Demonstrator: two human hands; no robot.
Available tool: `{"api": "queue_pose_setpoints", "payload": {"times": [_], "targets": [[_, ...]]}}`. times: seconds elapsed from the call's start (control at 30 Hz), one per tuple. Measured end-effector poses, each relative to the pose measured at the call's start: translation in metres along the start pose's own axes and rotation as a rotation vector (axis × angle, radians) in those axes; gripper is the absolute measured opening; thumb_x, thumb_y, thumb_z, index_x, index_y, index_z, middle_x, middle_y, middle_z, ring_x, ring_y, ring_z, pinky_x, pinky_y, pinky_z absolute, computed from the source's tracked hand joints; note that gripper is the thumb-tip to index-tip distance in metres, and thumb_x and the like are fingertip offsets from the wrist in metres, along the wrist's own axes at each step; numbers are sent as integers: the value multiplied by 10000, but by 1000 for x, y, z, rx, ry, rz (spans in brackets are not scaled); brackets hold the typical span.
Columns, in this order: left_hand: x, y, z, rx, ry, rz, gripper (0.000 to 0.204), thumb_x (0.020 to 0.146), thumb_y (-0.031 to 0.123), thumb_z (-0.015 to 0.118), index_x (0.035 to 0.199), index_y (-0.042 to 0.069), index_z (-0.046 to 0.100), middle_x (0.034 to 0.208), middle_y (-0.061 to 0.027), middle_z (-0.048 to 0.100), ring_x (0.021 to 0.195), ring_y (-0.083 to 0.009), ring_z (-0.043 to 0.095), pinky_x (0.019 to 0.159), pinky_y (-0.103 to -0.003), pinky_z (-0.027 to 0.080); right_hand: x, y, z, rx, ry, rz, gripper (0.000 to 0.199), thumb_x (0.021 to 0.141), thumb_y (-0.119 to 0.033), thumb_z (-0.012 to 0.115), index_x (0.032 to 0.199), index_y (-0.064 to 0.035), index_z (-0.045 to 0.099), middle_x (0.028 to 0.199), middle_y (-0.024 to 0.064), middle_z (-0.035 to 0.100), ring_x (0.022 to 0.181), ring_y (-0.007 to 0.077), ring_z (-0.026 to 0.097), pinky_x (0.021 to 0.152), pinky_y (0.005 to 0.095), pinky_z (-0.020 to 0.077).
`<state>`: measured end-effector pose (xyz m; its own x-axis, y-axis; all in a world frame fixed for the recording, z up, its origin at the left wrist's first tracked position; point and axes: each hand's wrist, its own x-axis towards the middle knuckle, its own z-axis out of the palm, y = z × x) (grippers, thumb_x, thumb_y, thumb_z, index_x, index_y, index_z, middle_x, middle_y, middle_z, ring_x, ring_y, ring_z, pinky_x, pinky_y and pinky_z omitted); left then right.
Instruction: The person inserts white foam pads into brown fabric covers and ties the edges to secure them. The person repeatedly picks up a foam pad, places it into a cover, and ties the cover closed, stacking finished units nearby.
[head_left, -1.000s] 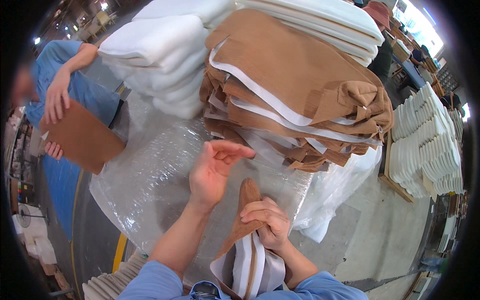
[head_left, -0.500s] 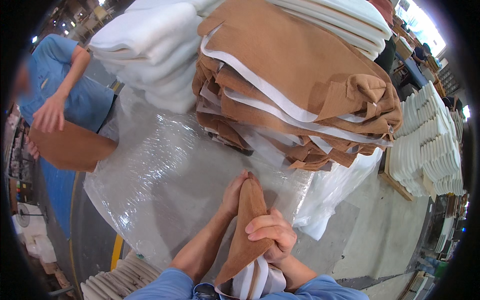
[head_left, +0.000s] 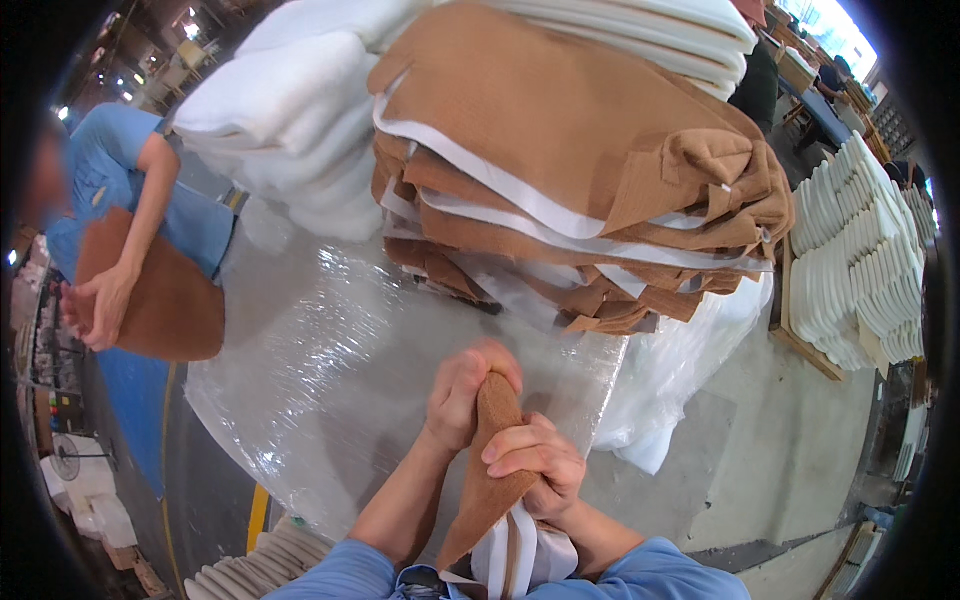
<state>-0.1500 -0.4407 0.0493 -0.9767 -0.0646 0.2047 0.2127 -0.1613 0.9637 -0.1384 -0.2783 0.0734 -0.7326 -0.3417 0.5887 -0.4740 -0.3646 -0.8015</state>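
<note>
Holding a brown cloth cover (head_left: pixel 485 505) between them, the two hands meet low in the middle of the view, in front of the person's body and just short of a clear plastic sheet (head_left: pixel 310 340). The left hand (head_left: pixel 463 390) has its fingers curled over the narrow upper end, grasping it; its fingertips are partly hidden, so exactly how they press cannot be told. The right hand (head_left: pixel 540 462) is clenched on the right edge a little lower down, its fingers folded over the brown face. The cover is long and tapered, narrow and rounded at the top and broader toward the person, with its length pointing away from the body. Its outside is a soft, even brown with a fine, matt weave, creased where the right hand squeezes it. Below that hand it spreads apart, showing two white strips (head_left: pixel 492 555) with a thin brown line running between them, and a pale greyish lining bulging to the right. The lowest part runs down to the person's blue shirt (head_left: pixel 340 570). Beyond the hands, a thick pile of similar brown covers (head_left: pixel 570 120) shows white edges between its layers.
</note>
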Motion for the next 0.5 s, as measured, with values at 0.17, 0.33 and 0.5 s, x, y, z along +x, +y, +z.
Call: {"api": "queue_pose_setpoints", "payload": {"times": [0.17,0.33,0.5], "targets": [[-7,25,7,41,43,-11,538,1141,388,316,989,0,656,951,-91,641,887,-186,576,841,-318,453,1,2,3,1,-23,38,84,908,-48,660,928,-62,740,1004,122,772,842,228,709,734,363,440],[-11,36,8,95,46,-29,478,1146,391,360,1128,0,634,1059,-87,630,997,-161,563,910,-310,444,10,0,-1,-57,-104,79,108,918,-51,652,968,-50,747,1045,121,770,912,245,702,805,376,470],[-20,45,5,-151,55,-272,527,1149,435,369,1315,-5,607,1196,-88,631,1133,-164,574,1016,-307,435,17,16,-34,699,-27,387,596,1076,-493,516,1168,59,721,1292,195,685,934,190,624,860,324,497]]}}
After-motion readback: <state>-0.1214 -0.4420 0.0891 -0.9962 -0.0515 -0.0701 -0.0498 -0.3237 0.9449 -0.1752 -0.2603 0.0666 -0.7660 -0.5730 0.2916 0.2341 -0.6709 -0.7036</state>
